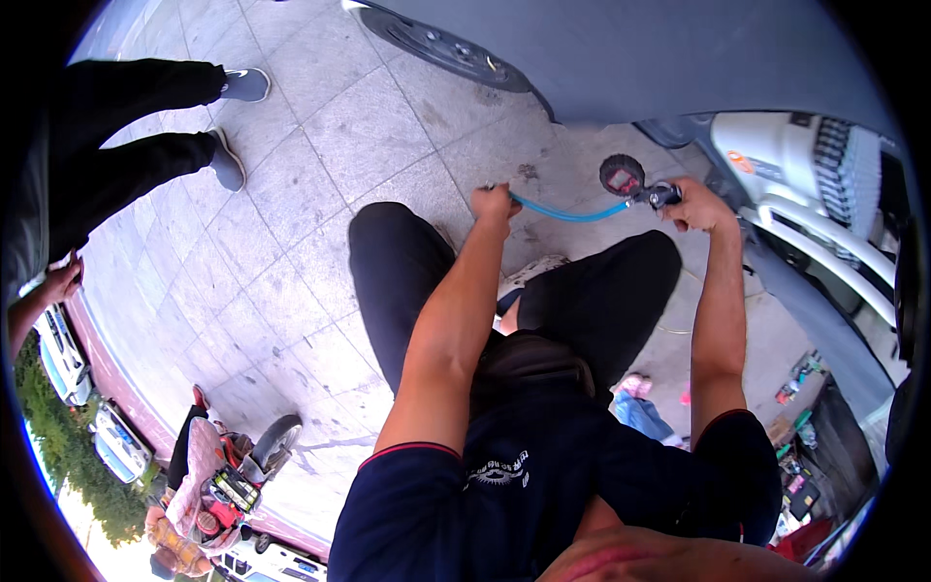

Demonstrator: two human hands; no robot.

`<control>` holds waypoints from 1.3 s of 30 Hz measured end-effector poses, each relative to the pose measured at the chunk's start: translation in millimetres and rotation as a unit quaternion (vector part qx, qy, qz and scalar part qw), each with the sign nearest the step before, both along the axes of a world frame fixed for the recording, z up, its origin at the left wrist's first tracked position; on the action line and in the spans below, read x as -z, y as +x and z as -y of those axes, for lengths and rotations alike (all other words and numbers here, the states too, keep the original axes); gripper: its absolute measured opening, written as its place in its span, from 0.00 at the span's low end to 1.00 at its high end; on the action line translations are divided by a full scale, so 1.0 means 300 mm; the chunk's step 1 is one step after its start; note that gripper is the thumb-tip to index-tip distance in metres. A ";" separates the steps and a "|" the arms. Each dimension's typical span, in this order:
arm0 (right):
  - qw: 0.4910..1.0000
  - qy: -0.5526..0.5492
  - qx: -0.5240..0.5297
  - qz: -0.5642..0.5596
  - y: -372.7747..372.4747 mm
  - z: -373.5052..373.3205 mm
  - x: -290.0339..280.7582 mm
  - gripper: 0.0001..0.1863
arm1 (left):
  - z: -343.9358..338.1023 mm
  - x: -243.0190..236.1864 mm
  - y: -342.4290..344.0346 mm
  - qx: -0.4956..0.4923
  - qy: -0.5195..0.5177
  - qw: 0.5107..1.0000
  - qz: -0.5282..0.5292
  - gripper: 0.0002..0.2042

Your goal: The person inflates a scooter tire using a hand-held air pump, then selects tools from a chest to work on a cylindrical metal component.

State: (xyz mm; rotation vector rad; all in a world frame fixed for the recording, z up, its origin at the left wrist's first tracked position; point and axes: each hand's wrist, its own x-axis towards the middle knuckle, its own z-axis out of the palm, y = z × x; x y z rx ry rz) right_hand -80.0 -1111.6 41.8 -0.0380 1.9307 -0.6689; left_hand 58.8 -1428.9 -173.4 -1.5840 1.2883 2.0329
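A tire inflator gun with a round black dial gauge (622, 176) hangs out over the pavement in front of my knees. My right hand (700, 206) is wrapped around its black handle. From the gun a short blue hose (572, 215) curves left to my left hand (496, 201), whose closed fingers grip its far end. The fitting at that end is hidden in the fingers. Both arms reach forward, and my legs in black trousers are bent wide beneath them.
A grey vehicle body (679, 58) with a dark wheel (446, 44) stands ahead. White equipment with curved bars (824, 233) is at right. Tools and parts (800, 466) lie at lower right. Another person's shoes (229, 160) are at left; a rider on a scooter (233, 485) is behind left.
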 end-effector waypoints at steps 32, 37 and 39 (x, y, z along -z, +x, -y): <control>0.942 -0.006 0.307 -0.133 1.217 -1.423 -2.024 0.06 | -0.765 -2.869 0.214 0.430 -0.432 0.686 -0.396 0.39; 0.944 0.038 0.278 -0.171 1.230 -1.623 -1.986 0.10 | -1.188 -3.212 0.065 0.376 -0.332 0.700 -0.508 0.39; 0.933 0.065 0.259 -0.241 1.262 -1.709 -1.929 0.11 | -1.281 -3.170 0.028 0.448 -0.317 0.655 -0.519 0.36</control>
